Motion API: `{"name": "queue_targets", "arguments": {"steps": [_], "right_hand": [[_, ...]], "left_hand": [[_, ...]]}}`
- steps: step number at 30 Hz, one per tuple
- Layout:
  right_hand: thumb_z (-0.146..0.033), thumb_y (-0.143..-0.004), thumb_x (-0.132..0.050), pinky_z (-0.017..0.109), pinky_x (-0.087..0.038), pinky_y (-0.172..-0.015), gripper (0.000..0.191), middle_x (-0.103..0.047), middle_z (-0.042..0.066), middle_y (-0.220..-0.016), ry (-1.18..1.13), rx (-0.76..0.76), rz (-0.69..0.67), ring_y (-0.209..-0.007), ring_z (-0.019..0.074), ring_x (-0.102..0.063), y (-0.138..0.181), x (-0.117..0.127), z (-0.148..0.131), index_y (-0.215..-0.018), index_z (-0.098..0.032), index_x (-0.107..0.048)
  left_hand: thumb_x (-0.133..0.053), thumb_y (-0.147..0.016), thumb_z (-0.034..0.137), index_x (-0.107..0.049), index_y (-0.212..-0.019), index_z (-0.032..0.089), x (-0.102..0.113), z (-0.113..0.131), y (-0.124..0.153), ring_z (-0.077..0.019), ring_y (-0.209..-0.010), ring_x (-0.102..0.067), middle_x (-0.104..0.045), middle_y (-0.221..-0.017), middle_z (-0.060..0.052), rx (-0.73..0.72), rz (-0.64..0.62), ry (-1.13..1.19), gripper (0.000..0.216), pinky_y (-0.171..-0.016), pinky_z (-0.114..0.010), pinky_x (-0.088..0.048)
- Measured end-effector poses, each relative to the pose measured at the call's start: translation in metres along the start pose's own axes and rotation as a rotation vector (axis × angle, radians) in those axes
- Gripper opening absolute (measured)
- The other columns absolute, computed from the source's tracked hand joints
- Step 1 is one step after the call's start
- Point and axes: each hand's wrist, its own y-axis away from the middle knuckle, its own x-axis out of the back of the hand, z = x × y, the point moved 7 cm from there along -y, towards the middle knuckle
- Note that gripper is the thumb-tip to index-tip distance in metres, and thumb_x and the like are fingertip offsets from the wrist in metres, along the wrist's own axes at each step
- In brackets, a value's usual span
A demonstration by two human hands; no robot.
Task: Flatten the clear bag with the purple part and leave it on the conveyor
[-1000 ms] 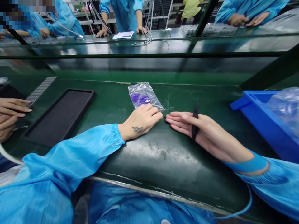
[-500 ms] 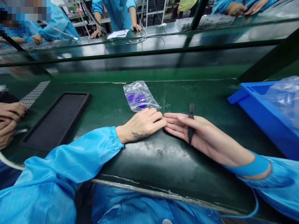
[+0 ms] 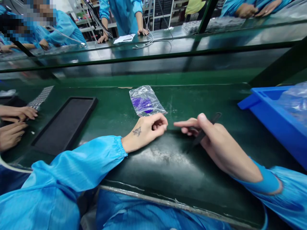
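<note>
Green table [image 3: 182, 172], worn grey in patches, with a pale front edge; it fills the middle of the frame
Left hand [image 3: 144, 132], centre, low over the table; back upward, a dark tattoo on it; thumb and forefinger curled into a narrow ring; whether the tips meet or pinch anything, cannot tell
Right hand [image 3: 223, 147], right of centre; forefinger stretched towards the left hand, a short gap between; a tool held beneath the thumb, against the fingers
Tool [image 3: 199, 137], black, slim; lies slantwise across the right hand, one end showing above the thumb, the other pointing down and left; slightly blurred
Bag [image 3: 146, 101], clear plastic, purple matter inside; flat on the table, upper centre, just beyond the left hand; contact with the knuckles, cannot tell
Tray [image 3: 63, 126], black, shallow, rimmed; left of centre, set slantwise
Strip [image 3: 42, 97], grey, gridded; upper left, beyond the tray
Co-worker's hands [image 3: 20, 113], two, left edge; close together, near the tray; hold unclear
Bin [image 3: 275, 126], blue; right edge, clear plastic [image 3: 297, 103] within
Sleeves [image 3: 96, 156], bright blue, gathered at the cuff; lower left and lower right
Paper [image 3: 124, 39], white; on the far bench, top of the frame
</note>
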Motion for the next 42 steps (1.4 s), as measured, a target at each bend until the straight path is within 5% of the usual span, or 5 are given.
{"name": "queue_targets", "arguments": {"steps": [4, 14, 42], "right_hand": [[-0.078, -0.098, -0.043, 0.029, -0.029, -0.052, 0.071, -0.039, 0.001, -0.055, 0.106, 0.008, 0.059, -0.053, 0.0155, -0.038, 0.0, 0.008, -0.001, -0.071, -0.021, -0.075], [-0.074, -0.1, -0.046, 0.033, -0.029, -0.058, 0.061, -0.054, 0.001, -0.058, 0.127, 0.118, 0.14, -0.057, 0.0186, -0.048, 0.005, 0.013, -0.005, -0.079, -0.024, -0.074], [-0.068, -0.104, -0.046, 0.03, -0.03, -0.054, 0.063, -0.052, 0.0, -0.058, 0.139, 0.153, 0.083, -0.055, 0.013, -0.046, 0.007, 0.005, -0.005, -0.079, -0.016, -0.071]], "left_hand": [[-0.063, -0.09, 0.016, -0.064, -0.094, 0.012, -0.011, -0.014, 0.004, -0.0121, -0.075, -0.064, -0.068, -0.082, -0.004, 0.32, 0.016, 0.474, 0.006, -0.069, -0.021, -0.052], [-0.066, -0.091, 0.011, -0.072, -0.096, 0.007, -0.016, -0.026, 0.008, -0.0131, -0.076, -0.07, -0.073, -0.09, -0.01, 0.615, 0.052, 0.791, 0.009, -0.076, -0.023, -0.059], [-0.061, -0.092, 0.013, -0.07, -0.1, 0.004, -0.016, -0.027, 0.005, -0.0149, -0.081, -0.069, -0.071, -0.089, -0.011, 0.514, 0.076, 0.664, 0.015, -0.078, -0.025, -0.06]]}}
